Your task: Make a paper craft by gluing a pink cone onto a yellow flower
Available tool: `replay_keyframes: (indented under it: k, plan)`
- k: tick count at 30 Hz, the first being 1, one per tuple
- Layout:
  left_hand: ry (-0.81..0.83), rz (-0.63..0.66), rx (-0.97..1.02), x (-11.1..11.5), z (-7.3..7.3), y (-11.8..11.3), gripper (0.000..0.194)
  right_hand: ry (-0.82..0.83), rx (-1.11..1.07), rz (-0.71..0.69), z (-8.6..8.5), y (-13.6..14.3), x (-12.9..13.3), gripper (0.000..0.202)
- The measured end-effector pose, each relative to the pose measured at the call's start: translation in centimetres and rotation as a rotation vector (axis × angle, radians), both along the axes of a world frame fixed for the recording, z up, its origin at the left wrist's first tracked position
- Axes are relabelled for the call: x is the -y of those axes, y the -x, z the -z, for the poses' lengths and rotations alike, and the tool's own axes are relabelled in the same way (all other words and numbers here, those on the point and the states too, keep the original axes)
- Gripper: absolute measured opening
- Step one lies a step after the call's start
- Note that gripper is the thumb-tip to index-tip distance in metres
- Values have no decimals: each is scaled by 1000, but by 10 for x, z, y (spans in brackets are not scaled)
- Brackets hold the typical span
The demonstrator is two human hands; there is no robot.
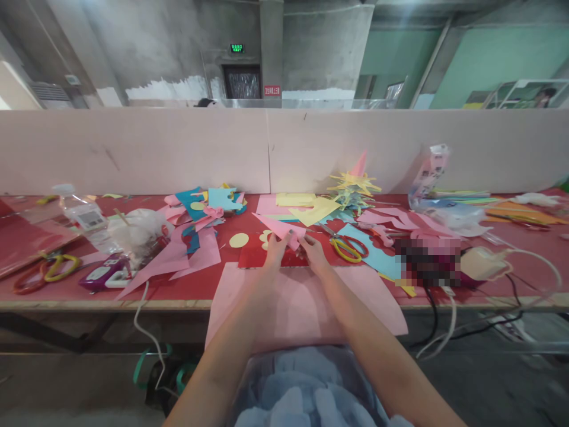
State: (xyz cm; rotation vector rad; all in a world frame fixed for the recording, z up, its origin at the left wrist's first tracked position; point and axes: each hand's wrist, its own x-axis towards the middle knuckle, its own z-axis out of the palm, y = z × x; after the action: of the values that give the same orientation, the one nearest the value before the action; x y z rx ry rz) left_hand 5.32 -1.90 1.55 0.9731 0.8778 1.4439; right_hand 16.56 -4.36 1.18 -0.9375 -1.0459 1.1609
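A pink paper cone (276,226), its tip pointing to the upper left, is held over a red sheet (251,256) in the middle of the table. My left hand (277,248) is closed on its near side, and my right hand (312,250) grips its wide end at the right. Just left of the hands lie a pale yellow oval (239,240) and a yellow flower shape (265,238), partly covered by the cone. A large pink sheet (306,302) hangs over the table's front edge beneath my forearms.
Scissors (349,248) lie right of my hands; another pair (48,273) is far left. Paper scraps (195,213) sit back left. A fringed paper cone (355,184) stands at the back, near a white partition (178,148). Cables hang over the right edge.
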Motion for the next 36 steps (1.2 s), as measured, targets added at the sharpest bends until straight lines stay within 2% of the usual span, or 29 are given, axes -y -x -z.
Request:
replay_keyframes:
  k: [12,22,32,36]
  plan:
    - [-33,2,-32,3,-2,0,38,-23,88,65,-4,1,2,38]
    - [-23,18,-42,3,-2,0,40,0,69,96,-5,0,2,38]
    - [-57,24,-41,6,-7,-4,33,10,125,191,0,-5,-4,43]
    - [-40,-6,-39,5,-5,-1,33,-7,186,176,0,-3,-3,42]
